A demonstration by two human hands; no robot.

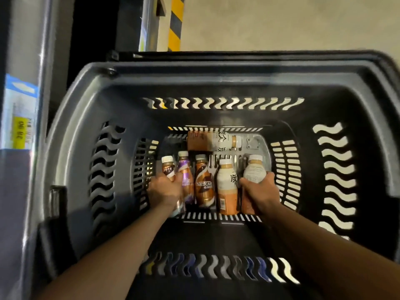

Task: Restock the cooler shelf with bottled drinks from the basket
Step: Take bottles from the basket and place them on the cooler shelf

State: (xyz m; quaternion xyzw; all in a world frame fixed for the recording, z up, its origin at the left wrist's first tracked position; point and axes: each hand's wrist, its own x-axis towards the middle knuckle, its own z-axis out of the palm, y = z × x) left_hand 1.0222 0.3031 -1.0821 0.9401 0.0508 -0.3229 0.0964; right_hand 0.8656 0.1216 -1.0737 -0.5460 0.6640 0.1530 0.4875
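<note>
Several bottled coffee drinks lie on the floor of a deep black plastic basket. My left hand grips the leftmost small brown bottle. My right hand grips the rightmost white-and-tan bottle. Between them lie a purple bottle, a brown Nescafe bottle and another white-and-tan bottle. One more white-and-tan bottle lies crosswise at the far end of the basket floor.
The basket walls are high with wavy slots on all sides. To the left runs a grey metal cooler frame with a blue and yellow price label. Beyond the basket is a pale floor and a yellow-black striped post.
</note>
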